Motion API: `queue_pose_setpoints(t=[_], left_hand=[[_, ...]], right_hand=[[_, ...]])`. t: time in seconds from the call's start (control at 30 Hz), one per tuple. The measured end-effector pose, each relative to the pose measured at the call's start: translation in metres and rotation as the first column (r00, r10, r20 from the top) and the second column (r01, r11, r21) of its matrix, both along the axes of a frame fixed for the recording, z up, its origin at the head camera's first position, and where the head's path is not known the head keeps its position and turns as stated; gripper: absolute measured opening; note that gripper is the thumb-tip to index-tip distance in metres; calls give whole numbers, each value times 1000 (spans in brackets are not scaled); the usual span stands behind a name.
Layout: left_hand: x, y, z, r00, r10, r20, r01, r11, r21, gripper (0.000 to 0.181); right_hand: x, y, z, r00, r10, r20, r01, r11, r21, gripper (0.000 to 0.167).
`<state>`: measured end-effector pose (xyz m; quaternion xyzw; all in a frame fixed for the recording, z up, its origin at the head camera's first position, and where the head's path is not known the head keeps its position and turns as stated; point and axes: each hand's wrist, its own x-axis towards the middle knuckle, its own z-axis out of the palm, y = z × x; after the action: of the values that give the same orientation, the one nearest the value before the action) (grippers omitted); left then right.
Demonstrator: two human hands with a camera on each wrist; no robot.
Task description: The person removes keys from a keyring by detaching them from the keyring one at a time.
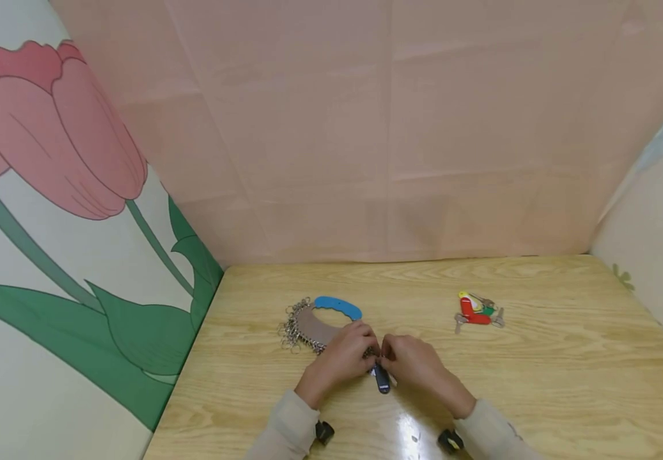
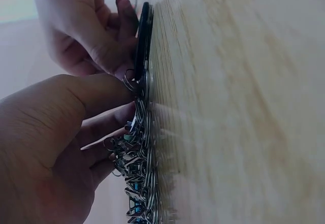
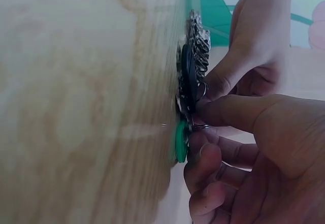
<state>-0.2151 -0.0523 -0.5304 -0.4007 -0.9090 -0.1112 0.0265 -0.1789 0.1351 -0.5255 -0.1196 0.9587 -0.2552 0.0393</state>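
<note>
In the head view my left hand (image 1: 345,350) and right hand (image 1: 416,363) meet over the front middle of the table. Between them lies a black key tag (image 1: 383,379). The left hand (image 2: 48,137) pinches a small metal split ring (image 2: 131,81) on the edge of a flat, curved key holder (image 1: 315,327) with a blue grip (image 1: 337,305). Many rings hang along its rim. In the right wrist view, the right hand (image 3: 264,148) has thumb and fingers around another metal ring (image 3: 201,127), beside a green key tag (image 3: 180,142). The fingertips partly hide both rings.
On the right of the wooden table (image 1: 561,358) lies a small pile of keys with red (image 1: 472,312), green and yellow tags. A pink sheet (image 1: 389,128) stands behind the table, and a tulip-patterned panel (image 1: 49,128) borders the left side.
</note>
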Motion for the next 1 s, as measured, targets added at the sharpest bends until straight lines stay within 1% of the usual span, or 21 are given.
queue_pose_setpoints(t=[0.1,0.37,0.5,0.77,0.9,1.0], left_hand=[[-1,0,-1,1000,2,-6,-2,1000,-1,8],[0,0,-3,1000,12,26,-13,1000,16,7],[1,0,-1,1000,14,28,-14,1000,13,7],[1,2,-1,998,36,47,-36,999,1,18],[2,1,-1,997,47,63,-47,999,2,24],[2,1,0,996,49,69,-49,999,3,24]], right_hand=[[-2,0,0,1000,6,0,-6,1000,10,20],[-5,0,1,999,-9,39,8,1000,7,17],[-5,0,2,1000,-10,17,10,1000,3,18],[-4,3,1,999,-8,-40,8,1000,-15,16],[-3,3,5,998,-6,-64,4,999,-38,16],[-4,3,7,997,-4,-77,0,999,-52,16]])
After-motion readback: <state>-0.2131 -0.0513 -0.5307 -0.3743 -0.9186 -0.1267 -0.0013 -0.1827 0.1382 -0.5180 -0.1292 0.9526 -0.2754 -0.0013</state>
